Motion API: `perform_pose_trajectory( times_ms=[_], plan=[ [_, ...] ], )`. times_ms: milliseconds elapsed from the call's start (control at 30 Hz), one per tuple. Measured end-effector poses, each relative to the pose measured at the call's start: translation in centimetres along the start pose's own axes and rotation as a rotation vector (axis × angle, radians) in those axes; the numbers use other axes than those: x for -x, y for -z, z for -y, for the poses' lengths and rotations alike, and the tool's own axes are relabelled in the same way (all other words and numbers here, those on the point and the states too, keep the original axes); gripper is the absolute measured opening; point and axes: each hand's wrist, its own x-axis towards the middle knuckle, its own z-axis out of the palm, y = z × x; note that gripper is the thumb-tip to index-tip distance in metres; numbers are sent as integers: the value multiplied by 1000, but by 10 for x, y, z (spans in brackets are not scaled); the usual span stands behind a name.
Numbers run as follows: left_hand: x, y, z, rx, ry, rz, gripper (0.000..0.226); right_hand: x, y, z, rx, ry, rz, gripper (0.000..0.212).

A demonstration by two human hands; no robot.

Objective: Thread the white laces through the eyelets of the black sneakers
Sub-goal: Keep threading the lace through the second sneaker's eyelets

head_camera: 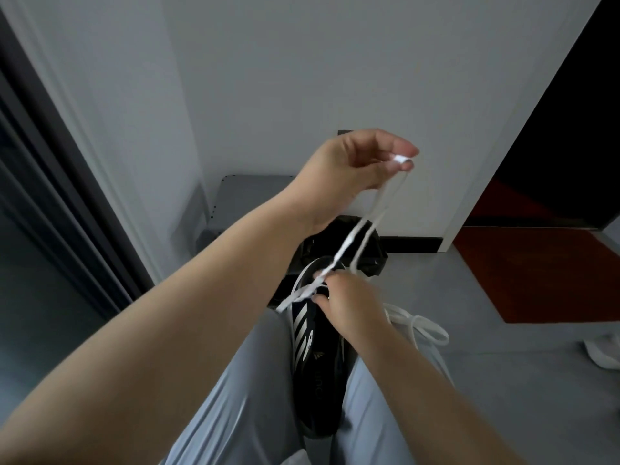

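We find the black sneaker (312, 360) wedged between both thighs (235, 380), which block its flanks. Two strands of white lace (355, 229) rise from the shoe to the pinching left hand (355, 166), barring the air above the toe. The right hand (349, 307), pinching the lace, covers the eyelets. Open passage lies rightward, over the grey floor (503, 364).

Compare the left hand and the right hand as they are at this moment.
Height: the left hand is raised well above the black sneaker; the right hand sits low, against the sneaker.
Grip: the left hand pinches the white lace in a light pinch; the right hand curls round the lace close to the shoe.
Shared: both are bare and hold the same lace.
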Motion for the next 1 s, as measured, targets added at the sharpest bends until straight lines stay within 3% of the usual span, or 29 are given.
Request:
perform_pose_trajectory(
  times_ms=[33,100,167,233,333,400,433,533,600,733,867,933,1000],
  plan=[
    [0,1,0,18,1,13,22,-6,-1,-2,-1,-44,46,29],
    [-2,9,3,52,5,-34,22,-8,-1,-8,-133,-51,-18,22],
    [-4,25,15,-39,27,-162,22,-3,5,-13,-434,-29,-123,13],
    [-4,44,37,-300,118,-229,32,0,20,-13,-806,-95,-178,15],
    [9,66,71,-727,421,-123,64,3,44,-16,-1197,-207,-260,21],
    [25,68,88,-825,440,-35,63,6,59,-20,-1320,-188,-250,19],
    [32,66,94,-765,391,51,60,8,64,-21,-1345,-163,-221,18],
    [51,46,97,-430,364,341,48,10,72,-20,-1276,-74,-169,18],
    [59,34,93,-296,396,360,30,9,72,-14,-1196,-29,-173,17],
    [61,29,81,-163,316,100,6,5,70,-6,-1077,15,-185,12],
    [52,47,65,-297,365,-314,28,0,74,-19,-884,-56,-348,4],
    [46,61,59,-229,374,-334,33,-1,70,-20,-787,-28,-366,10],
    [42,64,56,-171,326,-236,36,-4,61,-9,-743,67,-228,21]
  ],
)
